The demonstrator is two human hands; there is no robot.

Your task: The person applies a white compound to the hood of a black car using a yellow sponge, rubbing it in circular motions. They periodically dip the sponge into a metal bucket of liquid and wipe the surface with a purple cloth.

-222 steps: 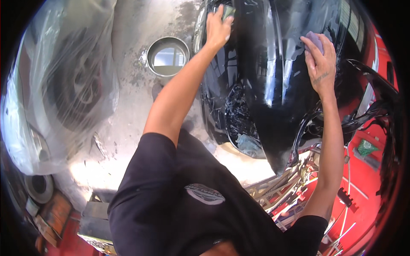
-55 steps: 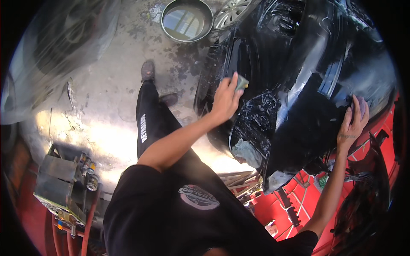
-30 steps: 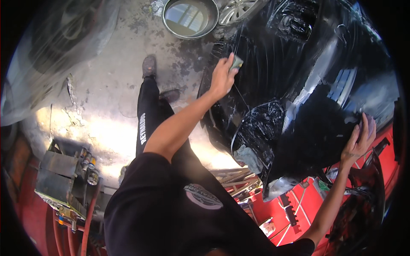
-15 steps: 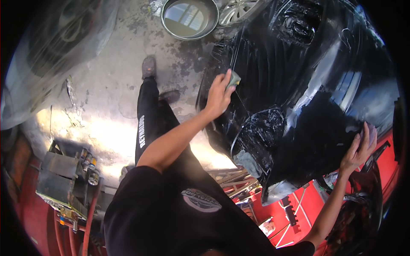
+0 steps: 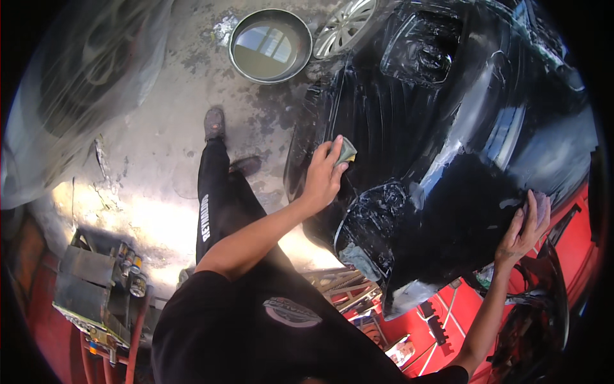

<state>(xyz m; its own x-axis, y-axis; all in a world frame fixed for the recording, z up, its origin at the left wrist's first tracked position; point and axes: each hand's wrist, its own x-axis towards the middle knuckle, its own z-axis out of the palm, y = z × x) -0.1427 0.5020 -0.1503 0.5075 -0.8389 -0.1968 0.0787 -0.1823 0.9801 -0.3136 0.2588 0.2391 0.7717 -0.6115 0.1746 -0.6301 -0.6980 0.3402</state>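
Note:
A glossy black car bumper [image 5: 448, 147], wet and streaked, lies across the right half of the view. My left hand [image 5: 323, 176] presses a small greenish sanding pad [image 5: 346, 152] against the bumper's left edge. My right hand [image 5: 526, 224] rests flat on the bumper's lower right edge, with a pale cloth or pad [image 5: 542, 203] partly under the fingers. My black trouser leg and shoe [image 5: 214, 121] stretch up the wet concrete floor.
A round metal basin of water [image 5: 270, 45] stands on the floor at the top. An alloy wheel [image 5: 344, 27] lies beside it. A plastic-covered car [image 5: 77, 83] fills the left. A tool cart [image 5: 89, 288] sits lower left. Red framework [image 5: 448, 320] lies under the bumper.
My left hand with the pad has shifted slightly along the bumper's left edge. My right hand has slid further right and down the bumper's lower edge. The view has tilted a little.

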